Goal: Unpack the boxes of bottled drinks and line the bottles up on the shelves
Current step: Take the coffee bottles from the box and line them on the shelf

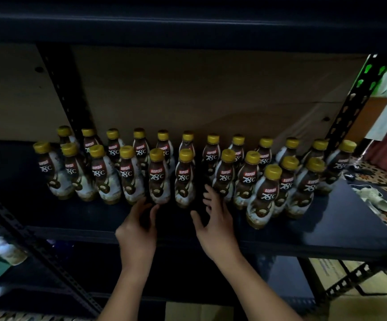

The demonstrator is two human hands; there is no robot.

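Dim storeroom, dark metal shelf at mid-frame, brown backing board behind it.

Nearest you: both forearms reach up from 6 o'clock. Your left hand has fingers and thumb closing round the base of the front-row bottle at its 12 o'clock; grip looks light, low on the bottle. Your right hand is spread, fingers relaxed, tips touching or just beside the next bottle at its 1 o'clock; holding nothing.

Farther in: front row of yellow-capped coffee bottles, then a back row near the board. Front row runs straight from 9 o'clock to centre, then breaks up toward 3 o'clock, where one bottle stands forward of its neighbours.

Judgement: you are squaring the front row. Slide bottles by the base, not the cap; they look top-heavy and stand packed close, so one tip could topple several. Bring the forward bottle back into line.
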